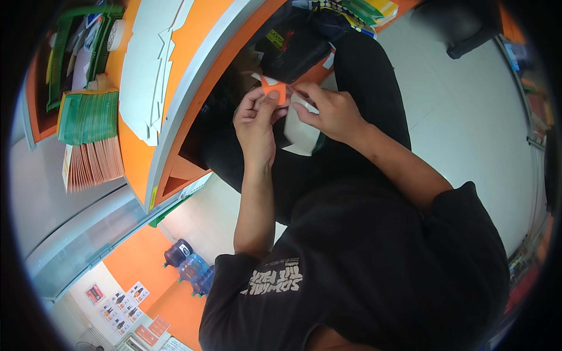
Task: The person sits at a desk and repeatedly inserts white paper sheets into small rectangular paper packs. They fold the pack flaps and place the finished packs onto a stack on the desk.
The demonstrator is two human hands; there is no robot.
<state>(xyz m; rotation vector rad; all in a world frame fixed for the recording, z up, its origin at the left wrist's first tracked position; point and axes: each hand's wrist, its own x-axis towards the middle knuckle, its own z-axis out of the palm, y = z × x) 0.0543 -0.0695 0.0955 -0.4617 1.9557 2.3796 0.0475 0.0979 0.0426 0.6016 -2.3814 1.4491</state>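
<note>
My left hand (256,121) pinches a small folded orange-and-white paper piece (273,90) between thumb and fingers, above my lap. Close by on the right, my right hand (338,112) has its fingers curled and its fingertips near the orange paper's right edge. What those fingertips grip is too small to make out. Below the right fingers, a white sheet or carton (302,130) with a dark green edge rests against my dark trousers. Part of it lies hidden behind the right hand.
An orange desk (136,158) with a grey edge curves along the left, bearing white cut card sheets (140,70), a fanned stack of green packets (88,117) and a green basket (58,61). Dark bags (293,52) lie ahead. Large water bottles (192,266) stand at lower left.
</note>
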